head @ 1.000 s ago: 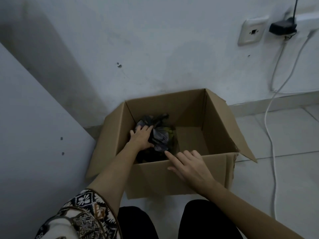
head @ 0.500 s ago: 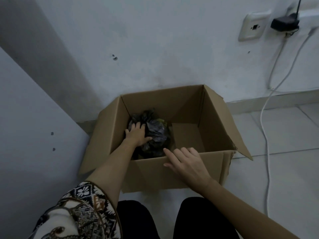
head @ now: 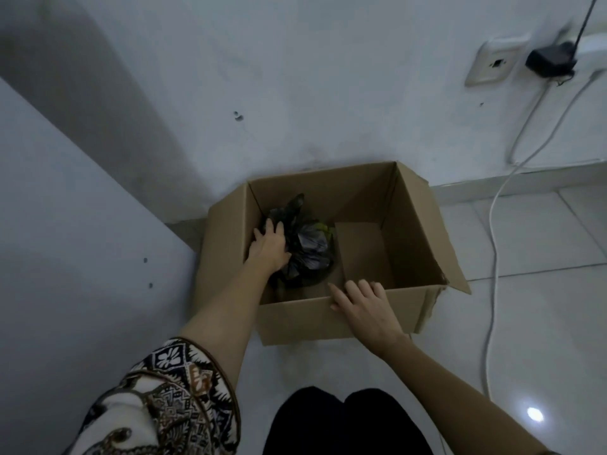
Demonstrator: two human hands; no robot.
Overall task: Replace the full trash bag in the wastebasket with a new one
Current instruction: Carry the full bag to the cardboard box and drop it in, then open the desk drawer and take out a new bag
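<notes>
A brown cardboard box (head: 414, 224) stands open on the floor against the wall. In its left half lies a full, tied dark trash bag (head: 307, 243). My left hand (head: 267, 246) reaches into the box and lies on the bag's left side, fingers spread over it. My right hand (head: 361, 302) rests flat on the box's near rim, fingers straight and pointing into the box. The bottom of the bag is hidden behind the near wall of the box.
A grey panel (head: 65, 257) runs along the left. White cables (head: 492, 257) hang from a wall socket (head: 492, 62) and a black adapter (head: 550, 60), then trail over the tiled floor right of the box. My knees (head: 345, 421) are close to the box.
My left hand has slid further left and deeper over the bag. My right hand has stayed at the box's near rim, and the view has shifted a little.
</notes>
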